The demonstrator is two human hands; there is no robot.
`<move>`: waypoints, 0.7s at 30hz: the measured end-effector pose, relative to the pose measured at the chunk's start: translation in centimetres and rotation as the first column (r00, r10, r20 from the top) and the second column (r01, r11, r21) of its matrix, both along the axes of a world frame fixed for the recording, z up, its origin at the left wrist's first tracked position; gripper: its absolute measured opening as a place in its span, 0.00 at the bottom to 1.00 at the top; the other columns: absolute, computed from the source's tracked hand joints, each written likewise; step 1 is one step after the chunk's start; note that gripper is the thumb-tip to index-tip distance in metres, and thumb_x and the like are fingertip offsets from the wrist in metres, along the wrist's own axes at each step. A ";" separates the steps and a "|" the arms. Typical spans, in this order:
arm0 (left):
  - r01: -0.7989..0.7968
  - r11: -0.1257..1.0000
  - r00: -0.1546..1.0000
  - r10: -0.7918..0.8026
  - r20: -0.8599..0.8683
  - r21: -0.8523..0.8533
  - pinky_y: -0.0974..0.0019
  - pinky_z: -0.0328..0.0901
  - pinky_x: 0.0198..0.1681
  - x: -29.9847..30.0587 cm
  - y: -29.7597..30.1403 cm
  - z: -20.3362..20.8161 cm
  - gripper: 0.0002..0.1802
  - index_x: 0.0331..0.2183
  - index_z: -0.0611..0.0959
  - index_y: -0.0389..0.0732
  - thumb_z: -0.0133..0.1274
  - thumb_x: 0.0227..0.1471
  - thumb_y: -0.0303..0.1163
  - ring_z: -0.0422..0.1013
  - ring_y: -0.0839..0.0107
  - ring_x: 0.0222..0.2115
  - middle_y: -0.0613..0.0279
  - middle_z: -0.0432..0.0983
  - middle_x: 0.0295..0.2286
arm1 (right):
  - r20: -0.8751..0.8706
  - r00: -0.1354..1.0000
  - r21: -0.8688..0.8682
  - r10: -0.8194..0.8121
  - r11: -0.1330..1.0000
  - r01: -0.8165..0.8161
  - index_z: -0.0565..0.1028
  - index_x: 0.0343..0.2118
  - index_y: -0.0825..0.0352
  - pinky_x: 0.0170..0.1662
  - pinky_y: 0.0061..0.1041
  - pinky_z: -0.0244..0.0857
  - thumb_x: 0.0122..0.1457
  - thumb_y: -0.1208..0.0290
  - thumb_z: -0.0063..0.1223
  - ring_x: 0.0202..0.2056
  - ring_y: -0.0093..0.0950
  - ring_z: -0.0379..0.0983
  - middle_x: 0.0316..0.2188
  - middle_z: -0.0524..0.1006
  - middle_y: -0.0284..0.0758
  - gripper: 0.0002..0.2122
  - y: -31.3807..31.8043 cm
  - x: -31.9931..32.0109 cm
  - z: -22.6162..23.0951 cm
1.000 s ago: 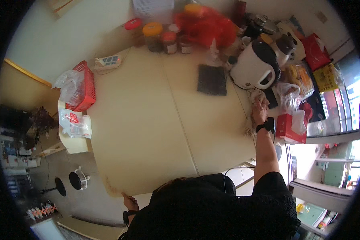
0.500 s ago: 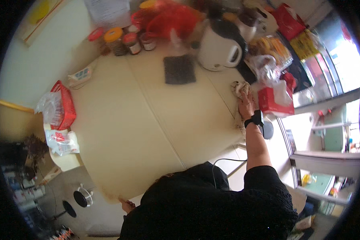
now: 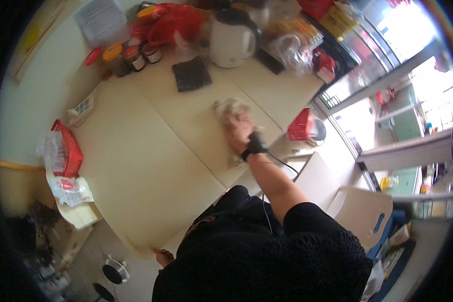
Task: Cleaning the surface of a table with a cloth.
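Observation:
My right hand (image 3: 239, 130), with a black strapped device on its wrist, presses down on a crumpled, pale, patterned cloth (image 3: 231, 106). Both lie on the cream tabletop (image 3: 146, 166), right of its middle, and motion blurs them. My left hand (image 3: 163, 257) is low at the near left edge of the table, partly hidden by my black clothing. Its fingers are too small and covered to read. A dark square mat (image 3: 192, 74) lies on the table beyond the cloth.
A white kettle (image 3: 231, 43), lidded jars (image 3: 117, 59) and a red plastic bag (image 3: 171, 25) stand along the far side. At left is a red basket (image 3: 71, 151). A red box (image 3: 301, 125) sits by the right edge, near a white chair (image 3: 362, 214).
My right hand has moved left with the cloth, from the table's right edge toward the middle. The view has turned and shifted. My left hand stays by the near left edge.

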State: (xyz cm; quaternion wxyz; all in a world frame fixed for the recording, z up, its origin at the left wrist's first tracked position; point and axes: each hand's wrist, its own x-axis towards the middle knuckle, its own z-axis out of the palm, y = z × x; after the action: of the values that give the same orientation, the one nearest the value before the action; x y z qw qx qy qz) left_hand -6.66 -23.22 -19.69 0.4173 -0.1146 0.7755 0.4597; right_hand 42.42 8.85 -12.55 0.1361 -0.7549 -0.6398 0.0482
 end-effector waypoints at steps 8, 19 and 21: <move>0.155 0.984 0.981 -0.164 0.107 0.090 0.72 0.46 0.08 -3.1 -1.2 -2.1 0.32 0.11 0.61 0.49 0.36 0.52 0.64 0.50 0.75 0.07 0.70 0.53 0.07 | -0.070 0.879 0.175 0.472 0.873 -0.455 0.71 0.45 0.51 0.55 0.46 0.50 0.49 0.65 0.48 0.56 0.44 0.52 0.54 0.59 0.44 0.17 -8.4 -12.6 0.4; 0.419 0.901 0.867 -0.433 0.247 0.108 0.73 0.45 0.09 4.5 3.9 9.7 0.26 0.15 0.63 0.48 0.37 0.56 0.55 0.52 0.76 0.07 0.70 0.55 0.09 | -0.053 0.998 0.208 -0.020 0.978 0.031 0.70 0.46 0.53 0.54 0.43 0.51 0.46 0.70 0.48 0.54 0.45 0.56 0.52 0.61 0.46 0.20 -5.9 0.8 0.3; 0.625 0.739 0.742 -0.662 0.101 0.249 0.75 0.45 0.09 7.9 5.9 11.2 0.24 0.16 0.65 0.47 0.39 0.57 0.51 0.52 0.79 0.07 0.71 0.55 0.09 | -0.068 0.971 0.115 -0.230 0.965 0.237 0.69 0.47 0.52 0.56 0.47 0.47 0.49 0.68 0.45 0.56 0.46 0.52 0.55 0.58 0.45 0.19 -2.5 0.7 0.3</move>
State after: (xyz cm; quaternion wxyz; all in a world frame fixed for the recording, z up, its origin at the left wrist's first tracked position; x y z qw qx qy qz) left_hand 1.27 -17.33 -8.53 0.6295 0.1621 0.6750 0.3489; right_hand 43.11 6.30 -12.26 0.2038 -0.8137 -0.5442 0.0128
